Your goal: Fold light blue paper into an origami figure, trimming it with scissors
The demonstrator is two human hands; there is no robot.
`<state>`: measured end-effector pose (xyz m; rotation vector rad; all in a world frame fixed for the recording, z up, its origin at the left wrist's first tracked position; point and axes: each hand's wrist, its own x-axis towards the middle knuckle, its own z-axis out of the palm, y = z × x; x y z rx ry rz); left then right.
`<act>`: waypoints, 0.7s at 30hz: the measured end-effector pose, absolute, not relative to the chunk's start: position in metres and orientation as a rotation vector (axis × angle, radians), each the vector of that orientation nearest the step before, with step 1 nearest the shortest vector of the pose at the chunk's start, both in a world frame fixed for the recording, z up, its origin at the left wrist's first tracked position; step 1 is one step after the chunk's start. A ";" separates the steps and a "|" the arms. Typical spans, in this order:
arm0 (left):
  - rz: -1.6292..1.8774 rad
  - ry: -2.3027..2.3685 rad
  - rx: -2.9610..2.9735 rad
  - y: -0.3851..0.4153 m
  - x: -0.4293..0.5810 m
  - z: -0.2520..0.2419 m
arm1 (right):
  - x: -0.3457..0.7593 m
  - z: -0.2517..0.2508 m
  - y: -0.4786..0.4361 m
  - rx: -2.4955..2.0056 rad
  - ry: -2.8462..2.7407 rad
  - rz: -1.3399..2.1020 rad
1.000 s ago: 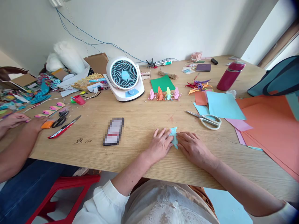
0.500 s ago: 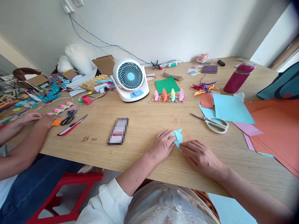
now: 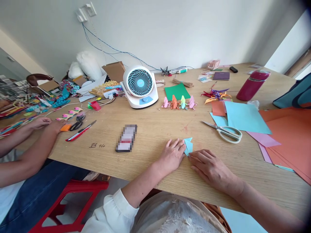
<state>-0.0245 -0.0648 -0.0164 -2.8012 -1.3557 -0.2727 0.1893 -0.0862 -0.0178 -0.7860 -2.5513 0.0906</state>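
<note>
Left hand (image 3: 172, 154) is palm down, fingers loosely fanned, tips on the left edge of the folded light-blue paper (image 3: 188, 147); right hand (image 3: 212, 170) has its fingers close together, tips at the paper's near point. Can't tell whether either one pinches or only presses. Paper lies flat on the table (image 3: 150, 126), between the two hands: just right of the left fingertips, just beyond and left of the right ones. Long axis runs roughly away from the wearer, narrow end near, forked end far. Both hands touch it, so neither is clearly nearer; the right has the narrow end, the left covers part of the side. Nothing stands between hands and paper. Scissors (image 3: 229, 133) lie beyond and right, apart from the right hand, blades toward the left. Phone (image 3: 126, 138) is well left of the left hand. Four small paper figures (image 3: 183, 102) stand in a row farther back, right of the fan (image 3: 140, 83).
</note>
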 end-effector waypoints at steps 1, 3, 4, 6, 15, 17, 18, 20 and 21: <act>-0.243 -1.360 -2.807 -0.066 -0.025 -0.015 | 0.189 -0.018 -0.086 -0.786 -2.555 0.081; -0.194 -1.369 -2.828 -0.068 -0.027 -0.013 | 0.189 -0.019 -0.087 -0.792 -2.564 0.059; -0.173 -1.367 -2.844 -0.069 -0.029 -0.013 | 0.189 -0.019 -0.088 -0.793 -2.570 0.050; -0.145 -1.350 -2.884 -0.070 -0.032 -0.011 | 0.189 -0.020 -0.088 -0.786 -2.582 0.032; -0.148 -1.319 -2.999 -0.072 -0.040 -0.010 | 0.190 -0.020 -0.092 -0.781 -2.595 0.073; -0.151 -1.320 -3.014 -0.071 -0.041 -0.011 | 0.189 -0.019 -0.093 -0.810 -2.584 0.102; -0.148 -1.320 -3.020 -0.071 -0.041 -0.011 | 0.188 -0.018 -0.094 -0.824 -2.578 0.114; -0.126 -1.318 -3.032 -0.070 -0.041 -0.011 | 0.188 -0.015 -0.097 -0.849 -2.573 0.131; -0.116 -1.315 -3.036 -0.069 -0.041 -0.011 | 0.187 -0.013 -0.099 -0.859 -2.573 0.134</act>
